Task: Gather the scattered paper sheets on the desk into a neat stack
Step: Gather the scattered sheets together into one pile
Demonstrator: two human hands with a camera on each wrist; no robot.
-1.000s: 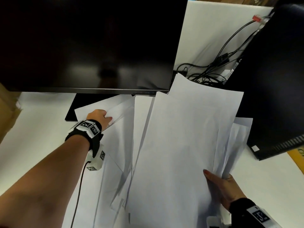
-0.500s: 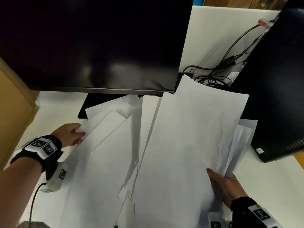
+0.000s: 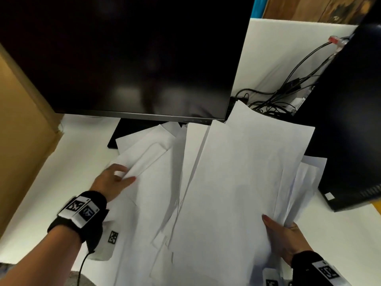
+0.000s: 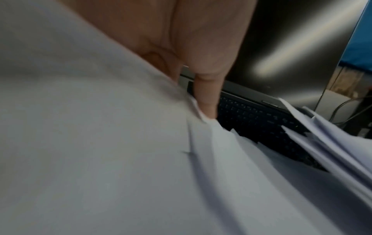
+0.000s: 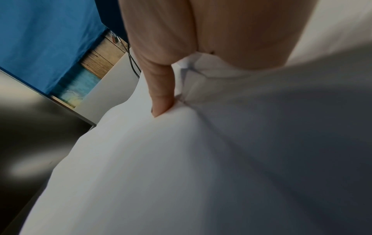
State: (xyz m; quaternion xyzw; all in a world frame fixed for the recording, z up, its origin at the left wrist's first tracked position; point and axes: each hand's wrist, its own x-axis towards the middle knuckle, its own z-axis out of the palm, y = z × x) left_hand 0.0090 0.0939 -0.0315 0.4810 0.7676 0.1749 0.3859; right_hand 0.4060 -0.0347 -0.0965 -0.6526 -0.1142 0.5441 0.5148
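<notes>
Item one: paper sheets [image 3: 237,182], white, a loose overlapping fan on the white desk [image 3: 86,141], spread between the two hands and reaching back under the monitor [image 3: 127,54]; edges uneven.

Item two: my left hand [image 3: 112,180], pinching the left corner of the leftmost sheets, thumb on top and fingers curled beneath (the left wrist view is blurred, yet a finger [image 4: 207,95] shows pressed into the paper's edge).

Item three: my right hand [image 3: 286,240], gripping the fan's right near edge, thumb over the top sheet.

Item four: keyboard [image 4: 261,122], dark, partly under the sheets.

Item five: tangled cables [image 3: 278,100], behind the sheets.
</notes>
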